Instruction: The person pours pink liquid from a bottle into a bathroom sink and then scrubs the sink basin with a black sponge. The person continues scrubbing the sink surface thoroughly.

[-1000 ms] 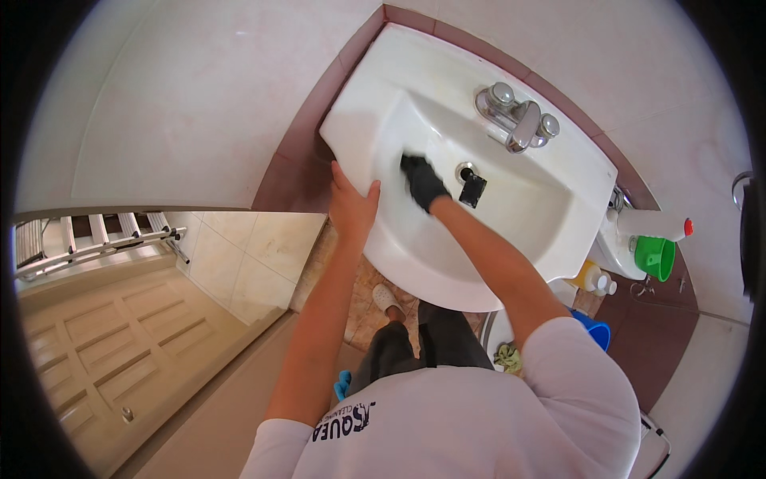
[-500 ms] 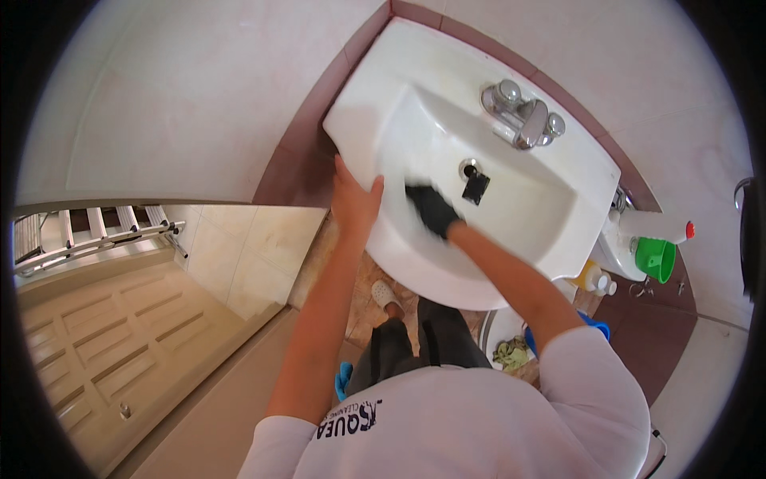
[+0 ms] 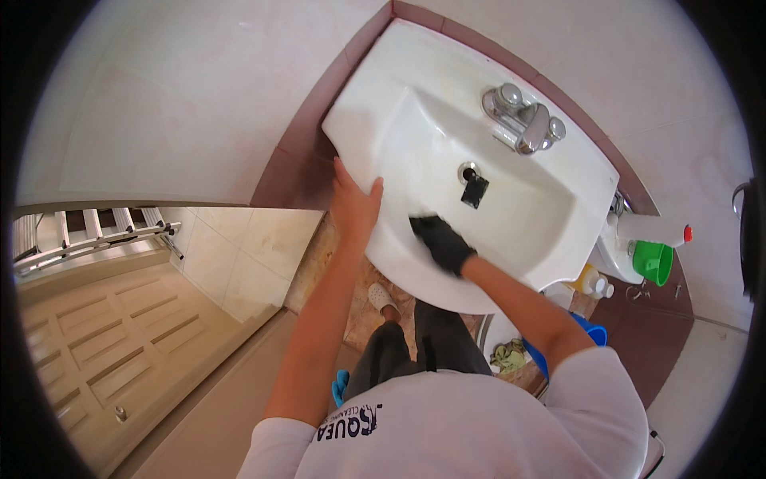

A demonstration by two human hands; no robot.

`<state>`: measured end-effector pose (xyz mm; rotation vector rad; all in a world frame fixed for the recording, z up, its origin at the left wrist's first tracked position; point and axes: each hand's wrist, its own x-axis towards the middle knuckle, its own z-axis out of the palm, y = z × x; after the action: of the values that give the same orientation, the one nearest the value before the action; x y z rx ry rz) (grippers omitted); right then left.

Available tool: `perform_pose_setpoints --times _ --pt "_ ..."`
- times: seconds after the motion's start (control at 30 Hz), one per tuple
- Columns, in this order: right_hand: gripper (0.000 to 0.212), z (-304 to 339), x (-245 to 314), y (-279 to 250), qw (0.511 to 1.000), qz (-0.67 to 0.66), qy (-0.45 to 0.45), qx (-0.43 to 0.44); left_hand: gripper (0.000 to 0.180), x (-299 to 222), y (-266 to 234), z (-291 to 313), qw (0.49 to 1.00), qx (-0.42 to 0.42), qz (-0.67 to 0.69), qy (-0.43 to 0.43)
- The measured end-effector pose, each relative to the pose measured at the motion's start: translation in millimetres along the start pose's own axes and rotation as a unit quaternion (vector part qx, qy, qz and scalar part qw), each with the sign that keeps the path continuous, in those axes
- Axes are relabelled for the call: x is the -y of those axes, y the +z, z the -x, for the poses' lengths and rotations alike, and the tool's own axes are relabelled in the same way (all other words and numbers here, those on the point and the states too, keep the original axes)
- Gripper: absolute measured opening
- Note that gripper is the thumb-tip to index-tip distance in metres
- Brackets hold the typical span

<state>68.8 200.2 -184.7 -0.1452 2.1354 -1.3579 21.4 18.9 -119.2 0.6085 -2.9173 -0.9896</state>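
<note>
A white washbasin [image 3: 375, 88] fills the middle of the view. My bare left hand [image 3: 356, 209] rests on the basin's left rim, thumb apart from the fingers, holding nothing. Inside the bowl, low on its near-left slope, is my right hand [image 3: 447, 246] in a black glove. Its fingers are bent together and pressed to the surface; a dark edge shows at their tips, and what they hold, if anything, cannot be made out. A small black flat piece [image 3: 475, 192] lies beside the drain hole [image 3: 469, 172]. The chrome faucet [image 3: 527, 120] stands at the back of the basin.
Right of the basin are a white bottle with a red tip [image 3: 662, 231], a green cup [image 3: 653, 262] and a yellow bottle [image 3: 590, 279]. Below lie a blue container [image 3: 589, 329] and a greenish cloth [image 3: 508, 356]. A panelled door [image 3: 120, 343] and a metal ladder [image 3: 96, 231] are at left.
My right hand has slid toward the basin's near edge and slightly right, within the bowl. My left hand stays on the rim.
</note>
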Motion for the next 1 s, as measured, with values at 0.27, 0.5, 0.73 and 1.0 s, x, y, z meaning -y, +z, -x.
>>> perform_pose_setpoints --times 0.27,0.5,0.73,1.0 --pt "0.042 -26 -10 -11 0.971 0.201 -0.125 -0.031 0.088 6 4 -3 0.999 -0.027 -0.001 0.041" --pt "0.035 -86 16 -48 0.980 0.121 -0.017 -0.158 0.088 -11 7 -3 0.999 -0.015 0.005 0.047" --pt "0.038 17 -2 -7 0.958 0.244 -0.148 0.008 0.088 9 2 -3 0.999 -0.027 -0.002 0.022" --pt "0.030 -76 7 -30 0.985 0.102 -0.008 -0.142 0.087 7 3 3 0.998 -0.038 -0.010 0.054"
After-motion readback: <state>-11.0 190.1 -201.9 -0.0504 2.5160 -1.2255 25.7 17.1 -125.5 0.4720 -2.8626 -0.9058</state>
